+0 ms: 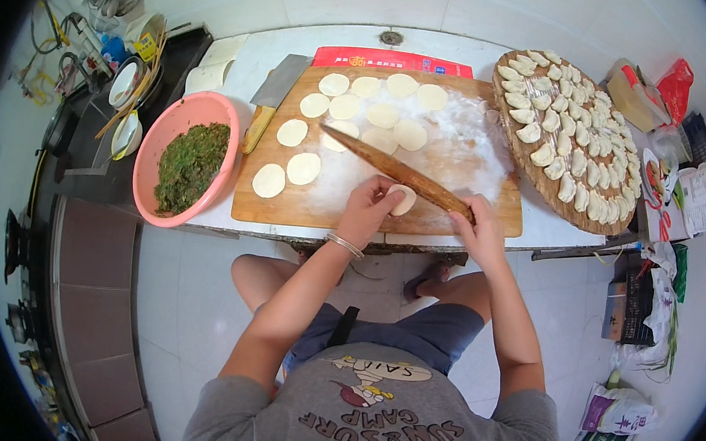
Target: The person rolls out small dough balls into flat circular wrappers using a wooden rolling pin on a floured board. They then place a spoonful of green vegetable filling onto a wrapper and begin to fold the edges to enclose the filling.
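Note:
Between the thumb and fingers of my left hand (368, 208) is a small round dumpling wrapper (403, 200), at the near edge of a floured wooden board (465, 167). My right hand (480, 227) grips the near right end of a tapered wooden rolling pin (398, 172), which slants away to the far left across the board. The pin lies just beyond the held wrapper; whether they touch, I cannot tell. Several flat round wrappers (303, 168) are spread over the left and far parts of the board, some partly under the pin's far end.
Left of the board stands a pink basin (233, 165) of green chopped filling (191, 166). A cleaver (281, 82) lies along the board's left edge. At the right, a round wooden board (531, 164) carries many shaped dumplings (567, 188). Bowls (129, 83) sit on the dark counter at far left.

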`<state>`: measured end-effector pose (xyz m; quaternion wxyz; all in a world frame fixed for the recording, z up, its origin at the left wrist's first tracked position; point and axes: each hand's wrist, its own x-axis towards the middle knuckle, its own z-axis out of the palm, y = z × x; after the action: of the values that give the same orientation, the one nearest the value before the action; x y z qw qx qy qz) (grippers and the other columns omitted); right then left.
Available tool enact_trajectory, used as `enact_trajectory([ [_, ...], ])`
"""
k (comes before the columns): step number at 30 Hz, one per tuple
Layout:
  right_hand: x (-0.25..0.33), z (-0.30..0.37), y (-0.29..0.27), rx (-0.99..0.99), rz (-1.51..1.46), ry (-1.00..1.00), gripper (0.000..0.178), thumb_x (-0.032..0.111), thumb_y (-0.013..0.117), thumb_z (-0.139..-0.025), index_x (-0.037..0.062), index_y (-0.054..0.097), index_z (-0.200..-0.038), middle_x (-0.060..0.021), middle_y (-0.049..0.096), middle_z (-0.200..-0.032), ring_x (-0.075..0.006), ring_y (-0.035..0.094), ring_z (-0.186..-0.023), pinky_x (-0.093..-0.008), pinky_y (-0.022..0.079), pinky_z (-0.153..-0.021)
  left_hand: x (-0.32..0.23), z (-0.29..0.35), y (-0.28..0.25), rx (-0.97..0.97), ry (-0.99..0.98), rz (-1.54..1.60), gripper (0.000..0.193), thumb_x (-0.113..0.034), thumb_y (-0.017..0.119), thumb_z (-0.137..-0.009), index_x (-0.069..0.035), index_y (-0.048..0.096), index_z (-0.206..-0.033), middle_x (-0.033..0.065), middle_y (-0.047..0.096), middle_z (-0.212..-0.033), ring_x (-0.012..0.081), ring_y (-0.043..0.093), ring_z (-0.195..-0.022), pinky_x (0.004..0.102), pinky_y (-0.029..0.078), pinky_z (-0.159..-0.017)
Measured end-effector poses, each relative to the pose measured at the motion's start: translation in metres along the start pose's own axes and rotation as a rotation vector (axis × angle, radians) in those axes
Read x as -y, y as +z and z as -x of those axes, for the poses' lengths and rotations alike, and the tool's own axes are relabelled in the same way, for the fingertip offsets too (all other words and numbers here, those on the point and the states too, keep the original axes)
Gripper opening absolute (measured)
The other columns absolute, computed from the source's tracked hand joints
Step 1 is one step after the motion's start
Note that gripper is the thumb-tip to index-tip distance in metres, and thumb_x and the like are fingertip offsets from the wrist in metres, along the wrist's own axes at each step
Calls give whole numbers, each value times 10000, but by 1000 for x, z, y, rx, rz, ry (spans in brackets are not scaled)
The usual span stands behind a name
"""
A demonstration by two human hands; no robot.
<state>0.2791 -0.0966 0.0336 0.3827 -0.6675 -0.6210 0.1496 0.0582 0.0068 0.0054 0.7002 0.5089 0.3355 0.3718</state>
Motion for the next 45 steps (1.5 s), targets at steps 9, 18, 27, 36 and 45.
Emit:
enact_trajectory([
  [9,-8,-6,-13,-97,333,-105,263,260,736,-857,69,627,-1002,-85,604,-875,-299,627,-797,-402,474,-621,-25,3,-7,19,163,-1197,320,-191,718,-846,0,642,-1092,185,644,-1096,338,660,-897,390,531,-779],
  [18,6,-15,16,194,366,-276,314,284,713,-849,81,594,-1057,-98,595,-1119,-301,582,-1052,-434,484,-833,-12,48,-48,-233,514,-1604,566,-306,595,-941,-36,476,-1424,221,390,-1521,464,356,-1374,567,248,-1150],
  [27,1,-3,16,320,551,-214,633,340,573,-945,147,389,-1519,-148,321,-1590,-397,303,-1448,-531,231,-1187,-20,61,-54,-127,475,-1463,634,-341,600,-934,1,442,-1444,218,434,-1499,407,397,-1385,505,283,-1156],
  [36,-14,-36,32,155,552,-247,595,333,562,-962,164,406,-1511,-164,348,-1570,-411,318,-1434,-539,247,-1174,-24,36,-60,-171,498,-1508,604,-290,600,-935,-2,445,-1443,226,436,-1492,428,389,-1380,510,304,-1134],
  [45,2,-39,25,246,455,-339,447,270,749,-814,92,590,-1193,-120,605,-1156,-337,565,-1090,-432,444,-915,-17,33,-75,-184,460,-1529,578,-289,538,-983,-37,405,-1485,205,368,-1550,440,337,-1412,516,289,-1142],
])
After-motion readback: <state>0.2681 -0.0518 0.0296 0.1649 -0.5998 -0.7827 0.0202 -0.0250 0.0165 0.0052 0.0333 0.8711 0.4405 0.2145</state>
